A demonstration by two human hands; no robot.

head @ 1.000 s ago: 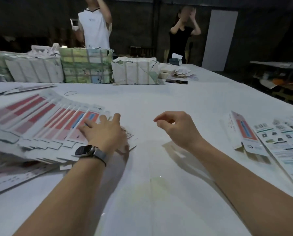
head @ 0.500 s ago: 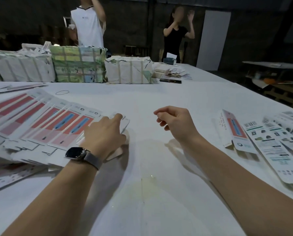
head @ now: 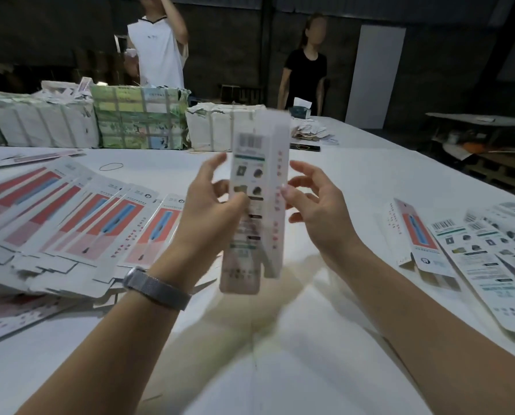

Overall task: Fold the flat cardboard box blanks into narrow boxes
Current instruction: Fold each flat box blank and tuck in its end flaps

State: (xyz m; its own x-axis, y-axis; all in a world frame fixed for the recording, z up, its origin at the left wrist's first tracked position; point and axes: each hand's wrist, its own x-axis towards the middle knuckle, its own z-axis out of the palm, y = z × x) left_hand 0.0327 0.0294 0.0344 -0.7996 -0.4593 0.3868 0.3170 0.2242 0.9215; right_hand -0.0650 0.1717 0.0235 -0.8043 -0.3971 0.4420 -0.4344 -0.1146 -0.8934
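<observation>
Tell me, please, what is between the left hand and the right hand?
In the head view, the box blank stands upright between the left hand and the right hand. The left hand grips it; the right hand's thumb touches its edge.

The box blank (head: 257, 202) held upright is white, printed with a black barcode near its top, a teal band below that, small dark product pictures and red marks down its side panel. The fanned blanks (head: 79, 217) at the left are white with long red and pale pink panels, several carrying a blue stripe. The folded boxes (head: 472, 250) at the right are white with barcodes, teal bands and one red-and-blue face. The table (head: 280, 369) is white. A grey watch band (head: 157, 287) circles the left wrist. The strapped bundles (head: 139, 118) behind are green, yellow and white.
</observation>
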